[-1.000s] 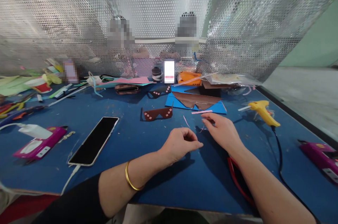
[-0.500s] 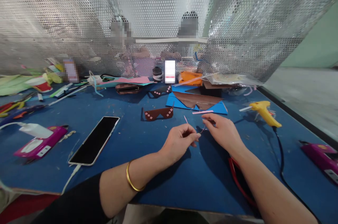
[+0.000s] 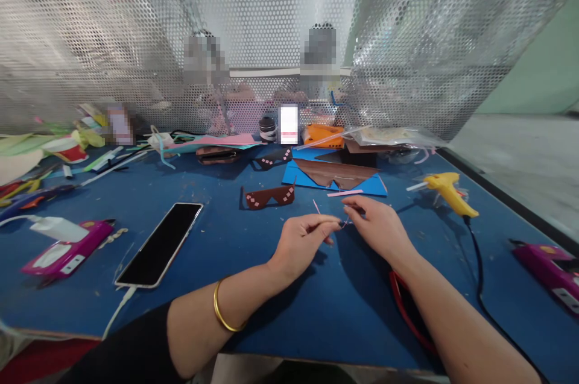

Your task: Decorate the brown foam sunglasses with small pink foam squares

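Note:
My left hand (image 3: 301, 245) is pinched closed over the blue table, thumb and forefinger together. A thin pink strip (image 3: 316, 207) slants up just behind its fingers; whether these grip it is unclear. From the fingertips a fine, curved pinkish strip (image 3: 345, 224) reaches toward my right hand (image 3: 377, 224), whose thumb and fingers are curled close together. What the right fingertips hold is too small to make out. Beyond the hands lies a flat pink paper strip (image 3: 345, 193). Brown paper glasses with pink squares (image 3: 270, 197) stand to the left, with a dark pair (image 3: 274, 158) behind.
A brown cut-out (image 3: 332, 174) lies on blue card (image 3: 380, 185). On the right are a yellow glue gun (image 3: 452, 192) with its cord and a purple power strip (image 3: 545, 272). A phone (image 3: 160, 245) lies left. A perforated metal screen (image 3: 271, 16) rises behind; people sit beyond it.
Both hands stay close together, with the left fingers shifted slightly and straighter along the strip. The whole view has moved a little.

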Motion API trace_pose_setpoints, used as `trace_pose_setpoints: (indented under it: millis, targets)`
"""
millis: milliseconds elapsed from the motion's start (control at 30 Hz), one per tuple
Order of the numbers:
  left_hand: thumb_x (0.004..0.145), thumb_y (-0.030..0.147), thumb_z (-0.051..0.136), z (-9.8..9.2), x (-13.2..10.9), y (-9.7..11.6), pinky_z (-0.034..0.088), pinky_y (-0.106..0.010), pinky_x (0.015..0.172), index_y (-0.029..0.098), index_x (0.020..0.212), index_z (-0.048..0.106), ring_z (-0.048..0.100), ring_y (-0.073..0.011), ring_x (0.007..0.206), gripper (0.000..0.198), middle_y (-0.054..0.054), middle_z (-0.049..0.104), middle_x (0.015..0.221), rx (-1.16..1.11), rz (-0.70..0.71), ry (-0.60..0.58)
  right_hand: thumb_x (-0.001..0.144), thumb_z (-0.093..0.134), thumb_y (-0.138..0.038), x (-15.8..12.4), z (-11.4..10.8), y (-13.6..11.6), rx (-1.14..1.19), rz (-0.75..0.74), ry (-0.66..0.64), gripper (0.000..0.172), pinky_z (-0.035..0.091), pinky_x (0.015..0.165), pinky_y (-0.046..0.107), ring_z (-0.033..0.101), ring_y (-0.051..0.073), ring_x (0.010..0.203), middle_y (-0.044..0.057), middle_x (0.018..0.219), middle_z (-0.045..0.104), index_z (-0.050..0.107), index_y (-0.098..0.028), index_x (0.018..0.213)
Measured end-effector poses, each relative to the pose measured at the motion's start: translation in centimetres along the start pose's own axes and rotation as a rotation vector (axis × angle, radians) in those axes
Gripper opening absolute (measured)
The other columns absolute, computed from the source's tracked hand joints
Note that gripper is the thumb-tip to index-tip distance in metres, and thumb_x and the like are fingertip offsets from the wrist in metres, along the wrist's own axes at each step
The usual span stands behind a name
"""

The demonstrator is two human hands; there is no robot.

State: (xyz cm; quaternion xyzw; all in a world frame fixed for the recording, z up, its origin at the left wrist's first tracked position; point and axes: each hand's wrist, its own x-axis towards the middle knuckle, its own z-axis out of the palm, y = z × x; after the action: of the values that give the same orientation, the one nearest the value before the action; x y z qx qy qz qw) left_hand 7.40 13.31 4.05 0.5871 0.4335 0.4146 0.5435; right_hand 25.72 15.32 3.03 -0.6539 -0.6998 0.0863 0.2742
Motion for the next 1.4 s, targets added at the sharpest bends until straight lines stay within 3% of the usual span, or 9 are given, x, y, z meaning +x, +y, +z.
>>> trace_pose_setpoints:
  millis: [67,133,333,1000,1200,1400]
  targets:
    - [0.073,0.027,0.068,0.1,0.1,0.0,0.048,-0.026,0.064,0.019,0.071,0.073,0.06,-0.0138,0.061,0.009,-0.001,0.069,0.067,-0.019,-0.021,0.006,0.088,0.054,-0.026,0.0,0.0,-0.1,-0.002,0.001,-0.003,0.025,0.052,0.076,0.032,0.072,0.022,0.087,0.003,0.099,0.078,0.072,-0.024,0.104]
    - [0.07,0.023,0.071,0.1,0.1,0.0,0.047,-0.026,0.062,0.018,0.069,0.074,0.059,-0.0135,0.058,0.006,0.0,0.068,0.063,-0.023,-0.049,0.006,0.087,0.055,-0.026,0.0,0.0,-0.1,-0.008,0.001,-0.005,0.024,0.052,0.076,0.032,0.072,0.022,0.086,0.003,0.098,0.078,0.073,-0.023,0.103]
    - [0.066,0.026,0.077,0.0,0.1,-0.3,0.041,-0.024,0.055,0.017,0.059,0.066,0.053,-0.0117,0.054,0.016,0.003,0.062,0.055,0.018,-0.072,0.033,0.087,0.054,-0.026,0.0,0.1,-0.2,-0.021,-0.011,0.006,0.024,0.051,0.074,0.031,0.071,0.02,0.08,0.003,0.097,0.078,0.073,-0.024,0.102]
    - [0.071,0.027,0.073,0.0,0.3,-1.0,0.034,-0.022,0.052,0.018,0.063,0.054,0.043,-0.0082,0.051,0.023,0.007,0.051,0.055,0.066,-0.019,0.027,0.087,0.055,-0.024,0.0,0.1,-0.1,-0.004,-0.021,-0.012,0.023,0.052,0.078,0.033,0.072,0.022,0.088,0.003,0.098,0.077,0.072,-0.025,0.103]
    - [0.065,0.027,0.078,0.1,0.4,-1.1,0.043,-0.024,0.06,0.017,0.073,0.063,0.055,-0.0106,0.06,0.02,0.003,0.062,0.066,-0.094,-0.012,0.041,0.087,0.054,-0.025,0.0,0.1,-0.1,0.0,-0.028,-0.016,0.023,0.052,0.078,0.033,0.072,0.022,0.088,0.003,0.098,0.078,0.072,-0.024,0.102]
    - [0.075,0.036,0.066,0.0,0.3,-0.5,0.042,-0.024,0.055,0.019,0.066,0.06,0.051,-0.0099,0.05,0.021,0.004,0.056,0.056,-0.1,-0.067,0.038,0.087,0.055,-0.026,0.0,0.1,-0.1,0.001,-0.02,-0.02,0.024,0.052,0.077,0.034,0.072,0.022,0.087,0.004,0.098,0.078,0.073,-0.024,0.102]
